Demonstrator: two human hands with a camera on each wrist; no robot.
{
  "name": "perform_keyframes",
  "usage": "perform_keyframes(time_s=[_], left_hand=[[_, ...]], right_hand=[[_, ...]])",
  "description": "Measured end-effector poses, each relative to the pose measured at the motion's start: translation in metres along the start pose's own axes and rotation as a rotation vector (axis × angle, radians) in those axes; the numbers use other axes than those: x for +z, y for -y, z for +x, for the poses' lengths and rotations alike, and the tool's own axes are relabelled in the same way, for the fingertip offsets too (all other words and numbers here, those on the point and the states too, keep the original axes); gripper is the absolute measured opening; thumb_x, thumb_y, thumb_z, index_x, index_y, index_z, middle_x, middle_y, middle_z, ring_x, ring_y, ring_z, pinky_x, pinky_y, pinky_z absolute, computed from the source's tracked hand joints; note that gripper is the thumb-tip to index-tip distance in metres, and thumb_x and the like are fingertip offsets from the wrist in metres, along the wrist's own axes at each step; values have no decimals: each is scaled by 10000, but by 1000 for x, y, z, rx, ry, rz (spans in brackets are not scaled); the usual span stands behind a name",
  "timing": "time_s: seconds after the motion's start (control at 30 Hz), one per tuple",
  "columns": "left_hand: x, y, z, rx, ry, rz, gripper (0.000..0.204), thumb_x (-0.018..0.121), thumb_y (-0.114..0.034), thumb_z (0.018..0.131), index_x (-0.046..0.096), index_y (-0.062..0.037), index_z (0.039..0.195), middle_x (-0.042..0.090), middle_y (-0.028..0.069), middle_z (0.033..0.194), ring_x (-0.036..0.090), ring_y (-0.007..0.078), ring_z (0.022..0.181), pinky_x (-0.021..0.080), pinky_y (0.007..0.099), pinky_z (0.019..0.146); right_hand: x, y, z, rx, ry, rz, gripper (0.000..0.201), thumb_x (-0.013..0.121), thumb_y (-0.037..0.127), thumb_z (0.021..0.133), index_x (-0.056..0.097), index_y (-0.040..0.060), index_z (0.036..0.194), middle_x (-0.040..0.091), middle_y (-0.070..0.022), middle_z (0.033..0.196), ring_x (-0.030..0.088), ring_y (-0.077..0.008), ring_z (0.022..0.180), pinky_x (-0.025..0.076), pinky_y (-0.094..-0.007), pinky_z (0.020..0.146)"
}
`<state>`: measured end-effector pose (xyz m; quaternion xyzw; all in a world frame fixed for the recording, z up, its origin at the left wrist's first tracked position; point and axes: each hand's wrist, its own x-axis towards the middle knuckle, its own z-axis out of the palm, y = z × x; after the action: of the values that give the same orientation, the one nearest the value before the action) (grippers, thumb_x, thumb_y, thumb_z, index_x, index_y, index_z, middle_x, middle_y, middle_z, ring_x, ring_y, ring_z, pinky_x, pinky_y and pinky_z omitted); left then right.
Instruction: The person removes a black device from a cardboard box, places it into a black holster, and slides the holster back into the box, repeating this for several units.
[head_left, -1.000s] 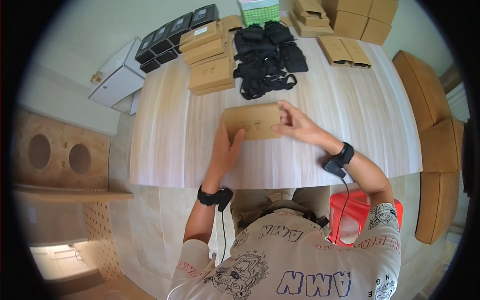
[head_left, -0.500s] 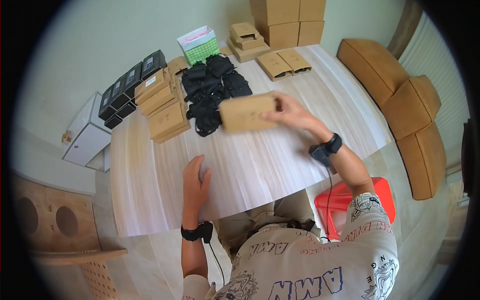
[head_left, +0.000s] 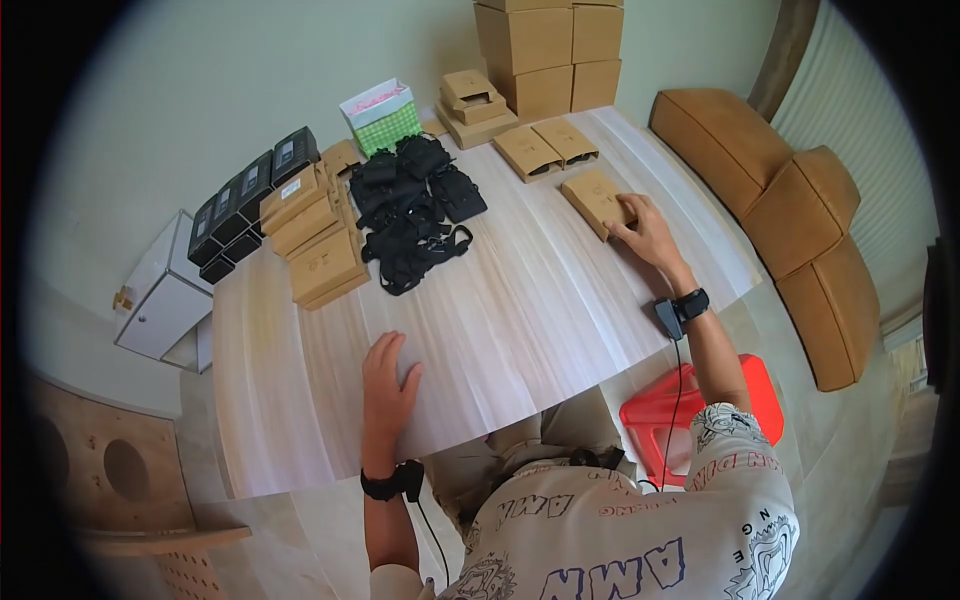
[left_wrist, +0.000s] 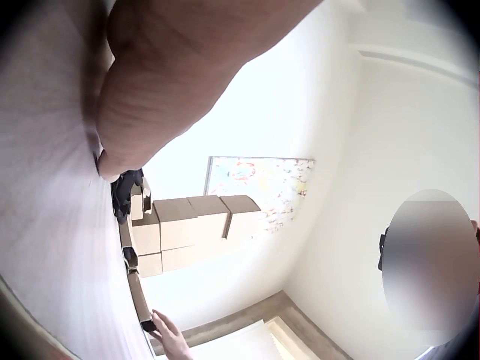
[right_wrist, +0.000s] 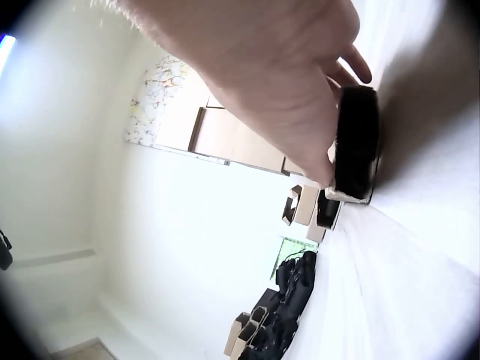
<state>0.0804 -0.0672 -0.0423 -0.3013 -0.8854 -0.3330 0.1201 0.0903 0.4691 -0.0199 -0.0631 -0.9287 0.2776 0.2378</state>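
Note:
A flat brown cardboard box (head_left: 597,203) lies on the right part of the wooden table (head_left: 480,330). My right hand (head_left: 648,236) grips its near end, thumb on one side and fingers on the other. The right wrist view shows the box's dark open end (right_wrist: 357,142) beside my right hand (right_wrist: 277,82). My left hand (head_left: 388,388) rests near the front edge, holding nothing, fingers relaxed. Two similar boxes (head_left: 546,148) lie side by side just behind the gripped one.
Black straps and pouches (head_left: 410,205) are heaped at the middle back. Left of them stand stacked brown boxes (head_left: 325,265) and black boxes (head_left: 245,190). A green checked bag (head_left: 385,122) and large cartons (head_left: 545,60) stand behind. A red stool (head_left: 660,420) is below the table at right.
My right hand has carried the box from the middle of the table to the right and set it down. My left hand has let go of it and moved left.

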Motion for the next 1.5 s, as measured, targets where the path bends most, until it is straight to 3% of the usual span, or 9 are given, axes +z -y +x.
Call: perform_keyframes(time_s=[0.2, 0.27, 0.5, 0.7, 0.87, 1.07, 1.13, 1.27, 1.5], left_hand=[[0, 2, -1, 6, 12, -25, 499, 737, -113, 953, 595, 10, 1415, 570, 222, 1493, 530, 408, 1392, 401, 470, 1196], [-2, -1, 0, -2, 16, -24, 496, 736, -113, 954, 597, 9, 1414, 568, 221, 1495, 528, 408, 1393, 401, 470, 1196], [-2, -1, -1, 0, 17, -20, 483, 736, -111, 953, 604, 7, 1403, 569, 217, 1491, 525, 404, 1394, 403, 472, 1191], [-1, 0, -1, 61, -42, -25, 462, 757, -130, 919, 626, 23, 1334, 582, 227, 1440, 541, 441, 1331, 428, 508, 1138], [-5, -3, 2, 21, -15, 3, 443, 747, -145, 944, 624, 17, 1338, 575, 218, 1452, 525, 423, 1360, 418, 483, 1155], [-11, -6, 0, 15, 4, -16, 429, 747, -156, 939, 635, -13, 1328, 577, 216, 1436, 538, 429, 1339, 419, 502, 1144], [-24, -11, 5, -23, 90, -151, 437, 746, -163, 948, 634, -33, 1350, 577, 215, 1462, 529, 420, 1379, 413, 499, 1175], [-79, 23, 60, 22, 49, 4, 478, 764, -186, 941, 627, -34, 1372, 587, 217, 1472, 535, 395, 1401, 426, 473, 1183], [-172, 134, 244, -8, 42, 331, 616, 825, -288, 905, 611, -4, 1408, 577, 218, 1498, 532, 379, 1417, 434, 442, 1187]], right_hand=[[6, 1, 12, 155, 46, -80, 700, 783, 442, 939, 593, -4, 1444, 566, -283, 1456, 591, -441, 1307, 513, -489, 1078], [7, 14, 3, -85, 26, -205, 736, 784, 428, 940, 559, 4, 1498, 507, -311, 1547, 548, -466, 1382, 477, -479, 1142], [13, -6, 27, 56, 15, -225, 806, 811, 482, 897, 546, 41, 1516, 500, -298, 1564, 533, -466, 1389, 452, -505, 1168], [16, -33, 52, -94, 94, -245, 806, 806, 491, 906, 546, 5, 1494, 529, -293, 1531, 525, -474, 1382, 441, -507, 1168], [28, 21, 45, -154, -97, -458, 709, 769, 420, 959, 554, -14, 1477, 551, -282, 1511, 513, -454, 1399, 430, -498, 1170], [64, 121, 43, -209, 523, 236, 381, 740, 216, 1004, 676, -21, 1296, 730, -160, 1227, 704, -261, 1064, 566, -380, 926], [88, 140, 49, -213, 552, 294, 327, 739, 196, 1004, 696, -24, 1242, 744, -122, 1130, 694, -215, 973, 564, -351, 865], [153, 122, 59, -160, 502, 480, 212, 708, 168, 1008, 737, -30, 1079, 751, -66, 900, 680, -156, 787, 552, -321, 756], [155, 110, 60, -113, 394, 628, 174, 643, 133, 1052, 730, -17, 1036, 696, -16, 831, 623, -82, 741, 521, -276, 700]])
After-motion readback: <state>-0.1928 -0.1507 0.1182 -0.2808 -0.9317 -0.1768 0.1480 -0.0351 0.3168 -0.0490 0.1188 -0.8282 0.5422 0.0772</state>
